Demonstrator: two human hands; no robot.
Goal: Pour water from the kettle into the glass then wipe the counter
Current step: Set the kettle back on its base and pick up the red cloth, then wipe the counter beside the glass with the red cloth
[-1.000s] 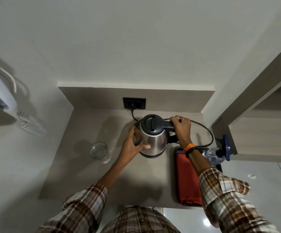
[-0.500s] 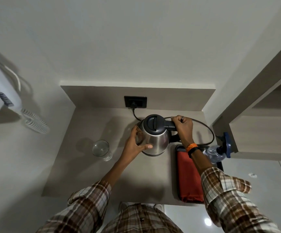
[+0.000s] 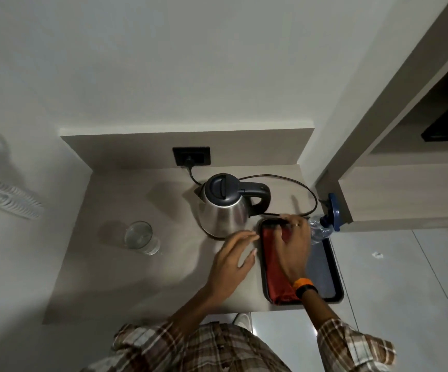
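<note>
Kettle (image 3: 224, 208) upright on tabletop (image 3: 137, 277) beside glass (image 3: 140, 237); right hand (image 3: 294, 245), fingers spread on red cloth (image 3: 274, 267) in tray (image 3: 330, 267), should pinch it fully before wiping; left hand (image 3: 231, 261) released.

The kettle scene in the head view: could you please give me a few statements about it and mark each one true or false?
1. The kettle stands on the counter with no hand on it. True.
2. The glass lies on its side. False: it stands upright, to the left of the kettle.
3. The right hand is over the red cloth in the dark tray. True.
4. The left hand has a grip on the kettle's handle. False: it is open, in front of the kettle and holding nothing.
5. The kettle's cord is unplugged. False: it runs to the wall socket.
</note>
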